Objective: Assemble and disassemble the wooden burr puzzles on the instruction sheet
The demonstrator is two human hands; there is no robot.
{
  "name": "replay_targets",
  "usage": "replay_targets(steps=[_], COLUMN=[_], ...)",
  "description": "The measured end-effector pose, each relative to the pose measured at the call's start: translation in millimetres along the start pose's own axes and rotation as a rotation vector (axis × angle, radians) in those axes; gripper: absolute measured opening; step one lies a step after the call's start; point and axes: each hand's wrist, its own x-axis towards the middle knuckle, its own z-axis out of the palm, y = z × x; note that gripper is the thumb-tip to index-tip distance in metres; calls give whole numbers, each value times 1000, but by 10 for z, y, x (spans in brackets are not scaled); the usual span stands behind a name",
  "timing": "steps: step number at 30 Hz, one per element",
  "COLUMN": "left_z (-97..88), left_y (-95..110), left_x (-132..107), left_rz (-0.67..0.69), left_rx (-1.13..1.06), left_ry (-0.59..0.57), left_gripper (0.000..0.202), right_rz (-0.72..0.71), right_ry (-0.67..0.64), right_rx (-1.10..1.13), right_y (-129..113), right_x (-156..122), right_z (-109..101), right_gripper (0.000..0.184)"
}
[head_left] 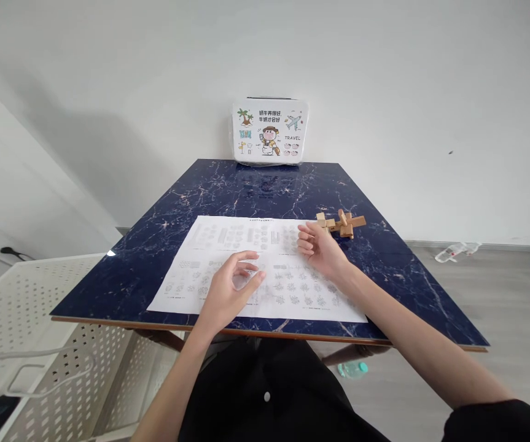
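Note:
A white instruction sheet (pixel 265 310) printed with small diagrams lies flat on the table. Over its left half is my left hand (pixel 233 282), thumb and fingers apart in a loose curve with nothing between them. My right hand (pixel 320 248) is above the sheet's upper right part, fingers half curled and slightly apart, holding nothing I can see. Just beyond it lie wooden burr puzzle pieces: a pale wooden cluster (pixel 324 221), partly hidden by that hand, and a browner crossed cluster (pixel 348 224) to its right.
The blue marbled table (pixel 218 190) has a white cartoon-printed case (pixel 270 132) standing at its far edge against the wall. A white perforated rack (pixel 20 294) with a cable is at the left. On the floor are a clear bottle (pixel 451 252) and a green-capped bottle (pixel 352 369).

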Motion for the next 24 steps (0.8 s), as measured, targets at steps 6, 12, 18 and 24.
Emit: replay_targets(steps=[6,12,18,24], left_z=[-17,-313,-872,-1302], left_y=[-36,-45,-429,-922], left_x=[27,322,1184,1625], left_rz=[74,98,99,71], left_rx=[71,275,612,839], left_ry=[-78,-276,-211,110], left_gripper=[30,39,44,32], right_rz=[-33,-183,-220,-231], right_ry=[-79,-176,-197,-220], right_rx=[-319,-708,-771,-826], right_y=[33,64,63,55], right_x=[-158,-204,-197,-189], right_z=[204,249,243,242], right_gripper=[33,32,33,33])
